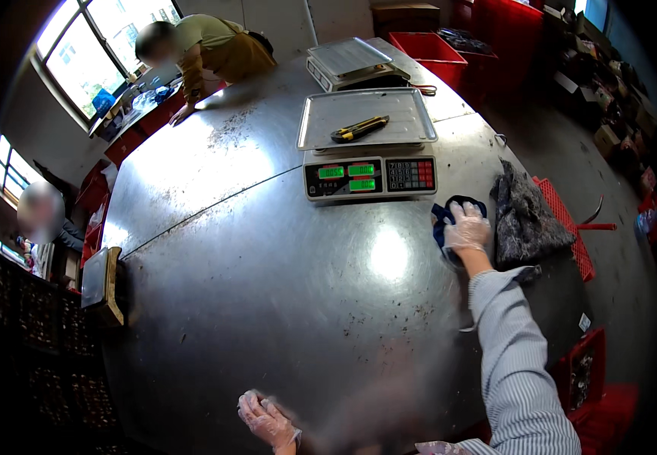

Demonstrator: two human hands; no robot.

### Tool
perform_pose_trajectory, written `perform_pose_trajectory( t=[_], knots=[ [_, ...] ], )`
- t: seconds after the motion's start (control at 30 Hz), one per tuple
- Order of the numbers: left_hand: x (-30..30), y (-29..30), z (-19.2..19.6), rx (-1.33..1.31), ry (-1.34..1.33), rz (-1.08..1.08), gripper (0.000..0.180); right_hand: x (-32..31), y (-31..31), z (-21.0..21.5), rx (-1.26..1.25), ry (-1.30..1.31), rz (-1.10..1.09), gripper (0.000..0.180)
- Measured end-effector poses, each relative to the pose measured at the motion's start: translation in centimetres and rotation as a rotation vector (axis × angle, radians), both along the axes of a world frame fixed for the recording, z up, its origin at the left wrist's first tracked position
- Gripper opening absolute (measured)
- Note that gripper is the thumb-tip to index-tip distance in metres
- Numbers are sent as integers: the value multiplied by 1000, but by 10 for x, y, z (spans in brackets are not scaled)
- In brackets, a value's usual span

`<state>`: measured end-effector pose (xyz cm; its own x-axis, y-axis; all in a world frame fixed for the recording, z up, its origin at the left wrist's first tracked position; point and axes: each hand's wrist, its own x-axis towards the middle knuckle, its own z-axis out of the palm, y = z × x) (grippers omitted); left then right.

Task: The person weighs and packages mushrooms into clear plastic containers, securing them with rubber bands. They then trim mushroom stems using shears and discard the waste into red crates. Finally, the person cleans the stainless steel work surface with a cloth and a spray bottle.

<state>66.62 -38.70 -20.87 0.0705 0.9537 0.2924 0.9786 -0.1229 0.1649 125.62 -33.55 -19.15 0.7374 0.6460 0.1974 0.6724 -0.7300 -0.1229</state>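
My right hand (468, 229), in a clear thin glove, reaches far out and presses on a bunched dark blue cloth (440, 220) on the metal table (268, 280). Its fingers are spread over the cloth and hold it against the surface. My left hand (268, 419), also gloved, rests near the table's front with loosely bent fingers and nothing visible in it. Small dark crumbs (389, 322) are scattered on the metal between the hands. Right beside my right hand lies a heap of dark grey, fuzzy cloth (529, 216).
A digital scale (370, 178) carries a yellow-and-black utility knife (360, 129); another scale (349, 57) stands behind it. A smaller scale (101, 284) sits at the left edge. A person (214, 49) leans on the far side. Red crates (428, 57) stand beyond.
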Motion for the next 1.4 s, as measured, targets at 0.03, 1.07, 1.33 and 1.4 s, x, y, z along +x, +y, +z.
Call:
perform_pose_trajectory(
  t=[0.03,1.07,1.33,1.4],
  knots=[
    [-1,6,-3,12,-15,-42,41,-23,6,10,-16,-42,-55,44],
    [2,-1,19,-100,-264,46,38,-207,-85,30,-80,182,1136,51],
    [6,2,15,-90,-274,26,44,-272,192,-7,193,-11,952,35],
    [2,0,12,-87,-320,28,47,-351,117,-2,153,155,1231,36]
  ],
)
